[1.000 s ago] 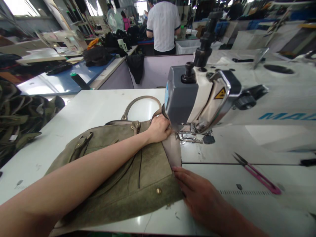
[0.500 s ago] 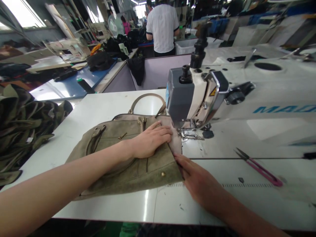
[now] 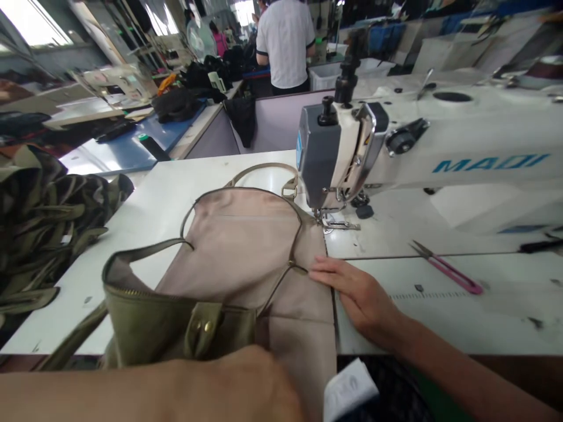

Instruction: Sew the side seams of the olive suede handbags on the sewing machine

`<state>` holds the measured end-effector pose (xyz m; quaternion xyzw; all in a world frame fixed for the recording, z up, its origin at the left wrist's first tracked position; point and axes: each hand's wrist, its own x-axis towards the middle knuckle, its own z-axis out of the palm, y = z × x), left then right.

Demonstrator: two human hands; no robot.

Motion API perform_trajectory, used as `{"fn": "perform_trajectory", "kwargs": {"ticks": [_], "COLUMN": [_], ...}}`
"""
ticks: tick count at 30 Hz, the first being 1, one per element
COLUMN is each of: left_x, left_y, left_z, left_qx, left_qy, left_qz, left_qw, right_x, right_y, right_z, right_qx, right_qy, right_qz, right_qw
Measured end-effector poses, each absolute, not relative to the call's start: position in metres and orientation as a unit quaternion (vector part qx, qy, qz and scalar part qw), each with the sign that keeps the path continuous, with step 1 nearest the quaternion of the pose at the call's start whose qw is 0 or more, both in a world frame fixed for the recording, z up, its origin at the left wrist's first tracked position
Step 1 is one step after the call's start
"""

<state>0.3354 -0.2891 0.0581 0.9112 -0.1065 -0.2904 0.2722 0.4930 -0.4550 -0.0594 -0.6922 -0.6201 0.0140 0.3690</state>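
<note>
An olive-green handbag point(image 3: 145, 313) lies spread on the white sewing table, its pale pink lining point(image 3: 237, 246) facing up and its zip edge curving round the opening. My left hand point(image 3: 264, 378) is low in the view, over the near side of the bag below a tab with two brass studs point(image 3: 204, 328). It is blurred and its fingers are hidden. Flat on the lining's right edge, my right hand point(image 3: 356, 293) has its fingers stretched out. The bag's far right corner reaches the presser foot point(image 3: 323, 220) of the sewing machine point(image 3: 343, 152).
Pink-handled thread snips point(image 3: 453, 272) lie on the table at right. A pile of olive-green pieces point(image 3: 39, 228) stands at left. Beyond the table are a purple partition point(image 3: 275, 126), a blue table point(image 3: 132, 138) and a person in a white shirt point(image 3: 285, 47).
The bag's near side has been pulled back toward me, exposing the lining. My left hand has moved from the bag's top down to the near edge. My right hand's fingers now lie flat.
</note>
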Motion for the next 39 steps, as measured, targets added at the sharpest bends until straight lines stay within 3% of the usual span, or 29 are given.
{"fn": "perform_trajectory", "kwargs": {"ticks": [5, 9, 15, 21, 24, 29, 35, 39], "left_x": [0.342, 0.350, 0.357, 0.373, 0.376, 0.380, 0.388, 0.390], "left_y": [-0.307, -0.308, -0.286, -0.251, -0.249, -0.254, -0.253, -0.251], "left_z": [0.057, 0.055, 0.047, 0.045, 0.032, 0.010, 0.007, 0.005], "left_qx": [0.852, 0.867, 0.972, 0.964, 0.968, 0.925, 0.965, 0.963], "left_qy": [-0.072, -0.008, -0.087, -0.096, -0.150, -0.370, -0.214, -0.212], "left_qz": [-0.362, -0.307, -0.186, -0.228, -0.182, -0.066, -0.151, -0.162], "left_qw": [0.371, 0.392, 0.116, -0.098, -0.090, -0.059, -0.001, 0.023], "right_x": [0.471, 0.462, 0.446, 0.444, 0.445, 0.442, 0.438, 0.431], "right_y": [-0.478, -0.476, -0.473, -0.476, -0.474, -0.474, -0.481, -0.486], "right_z": [-0.043, -0.032, -0.044, -0.056, -0.054, -0.055, -0.053, -0.048], "right_qx": [-0.685, -0.692, -0.660, -0.645, -0.623, -0.649, -0.671, -0.700], "right_qy": [-0.622, -0.631, -0.641, -0.646, -0.663, -0.651, -0.641, -0.626], "right_qz": [0.021, 0.001, -0.031, -0.021, -0.025, -0.021, 0.010, 0.033], "right_qw": [0.379, 0.349, 0.391, 0.408, 0.415, 0.394, 0.372, 0.341]}}
